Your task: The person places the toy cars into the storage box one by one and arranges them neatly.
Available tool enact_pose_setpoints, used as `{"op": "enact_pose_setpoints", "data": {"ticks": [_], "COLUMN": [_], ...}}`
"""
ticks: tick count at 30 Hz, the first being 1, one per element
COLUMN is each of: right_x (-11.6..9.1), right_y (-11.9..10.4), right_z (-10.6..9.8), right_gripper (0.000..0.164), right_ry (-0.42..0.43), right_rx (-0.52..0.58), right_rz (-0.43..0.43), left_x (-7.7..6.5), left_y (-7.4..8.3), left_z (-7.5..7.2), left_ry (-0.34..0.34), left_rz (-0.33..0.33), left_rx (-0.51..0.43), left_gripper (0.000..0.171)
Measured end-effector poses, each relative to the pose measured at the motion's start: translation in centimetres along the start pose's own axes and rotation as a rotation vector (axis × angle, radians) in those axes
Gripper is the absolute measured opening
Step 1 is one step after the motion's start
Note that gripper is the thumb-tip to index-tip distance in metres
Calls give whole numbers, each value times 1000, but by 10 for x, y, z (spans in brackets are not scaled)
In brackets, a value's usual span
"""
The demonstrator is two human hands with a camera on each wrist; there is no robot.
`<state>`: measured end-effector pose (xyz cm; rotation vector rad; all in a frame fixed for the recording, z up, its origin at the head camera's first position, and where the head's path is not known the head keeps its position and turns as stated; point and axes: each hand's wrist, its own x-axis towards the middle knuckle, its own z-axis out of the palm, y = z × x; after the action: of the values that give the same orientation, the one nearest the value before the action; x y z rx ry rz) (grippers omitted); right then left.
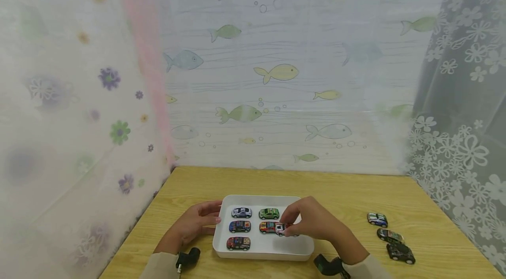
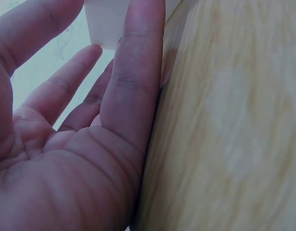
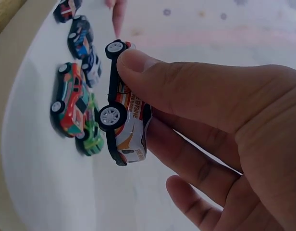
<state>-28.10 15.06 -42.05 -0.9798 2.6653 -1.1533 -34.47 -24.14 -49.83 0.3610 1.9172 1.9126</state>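
Pinching the white toy car [image 3: 131, 115] between thumb and fingertips, my right hand [image 1: 312, 222] is the nearer of my 2 hands to it. The car projects to the left of my fingertips, over the right half of the white tray [image 1: 262, 256]. Its long axis runs roughly left to right, matching the tray's long side. In the head view its left end overlaps the right end of the red-and-yellow car [image 1: 267, 227]; clearance under its wheels cannot be determined. My left hand [image 1: 193, 224] grips nothing; its fingers are relaxed at the tray's left wall.

Tray layout: left column, near to far, the red-and-black car [image 1: 238, 243], the blue car [image 1: 240, 226] and the white-and-black car [image 1: 241, 212]; the green car [image 1: 269, 213] stands beyond the red-and-yellow car.

Surface: the wood-grain table [image 1: 348, 200] supports the tray. Well to its right, 3 cars form a slanting line, near to far: the black car [image 1: 401, 253], the dark multicoloured car [image 1: 390, 236], the white-and-blue car [image 1: 377, 219].

Room: a fish-print curtain [image 1: 276, 138] hangs behind the table, a flower-print curtain [image 1: 99, 138] to the left
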Motion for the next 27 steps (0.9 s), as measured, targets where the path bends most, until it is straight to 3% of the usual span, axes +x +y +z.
{"op": "enact_pose_setpoints", "data": {"ticks": [17,27], "right_x": [16,19], "right_y": [-7,-9], "right_z": [25,40], "right_gripper": [16,16], "right_ry": [13,17], "right_rx": [52,-5], "right_rz": [39,74], "left_x": [0,1], "left_y": [1,-1], "left_z": [-2,-1], "left_ry": [-11,-4], "left_rz": [1,-11], "left_rx": [2,7], "left_gripper": [73,70]}}
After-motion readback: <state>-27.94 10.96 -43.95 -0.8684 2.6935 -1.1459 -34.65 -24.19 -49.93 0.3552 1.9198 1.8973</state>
